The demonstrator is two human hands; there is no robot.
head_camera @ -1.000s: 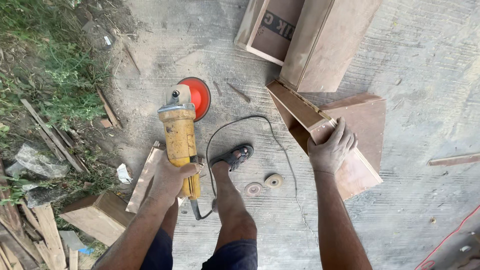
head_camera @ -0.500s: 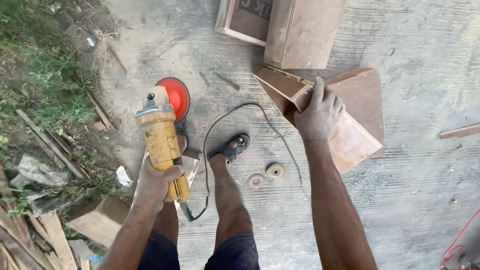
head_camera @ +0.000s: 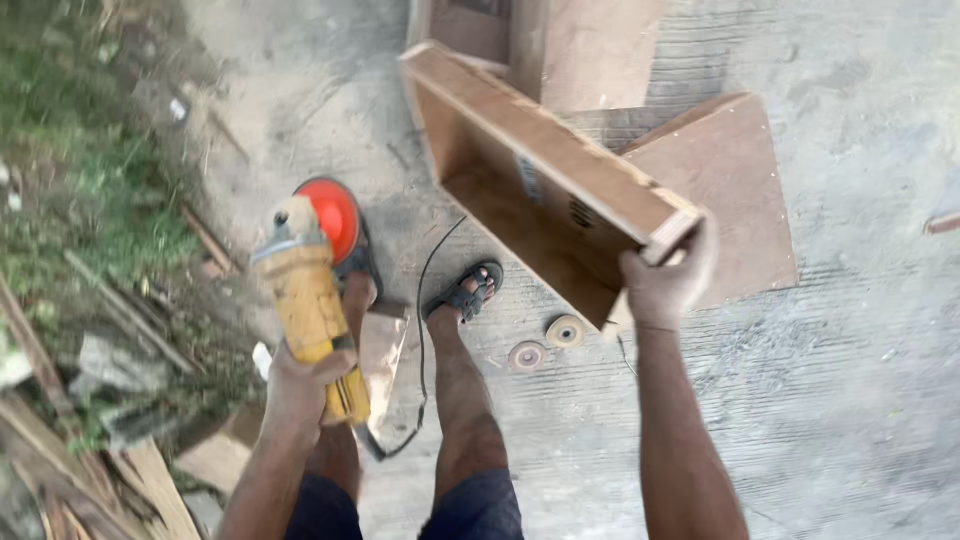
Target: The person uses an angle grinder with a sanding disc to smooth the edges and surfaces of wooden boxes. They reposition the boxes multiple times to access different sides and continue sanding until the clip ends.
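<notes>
Up off the concrete floor [head_camera: 850,400] at the right, the open wooden box [head_camera: 540,190] hangs tilted, one corner pinched in the right hand [head_camera: 665,285], fingers wrapped over its end edge while the far end dips toward the other wooden boxes [head_camera: 590,50] behind. That is a one-corner grip on a long, heavy-looking piece, so I'd judge it could twist out of the fingers and drop, and the sandalled foot [head_camera: 470,292] stands right below its near corner. Over on the left, the left hand [head_camera: 305,385] is closed round the handle of the yellow grinder [head_camera: 305,300], its red disc [head_camera: 335,215] pointing forward and down, just beside the other leg. Whether the disc is spinning, the blur won't tell; if it is, a one-handed hold so near bare skin looks risky. The black cord [head_camera: 420,330] trails between the feet, a likely snag for a step. Two loose discs [head_camera: 548,342] lie on the floor by the foot, something to slip on. Scrap wood [head_camera: 150,470] and grass [head_camera: 90,170] crowd the left edge.
</notes>
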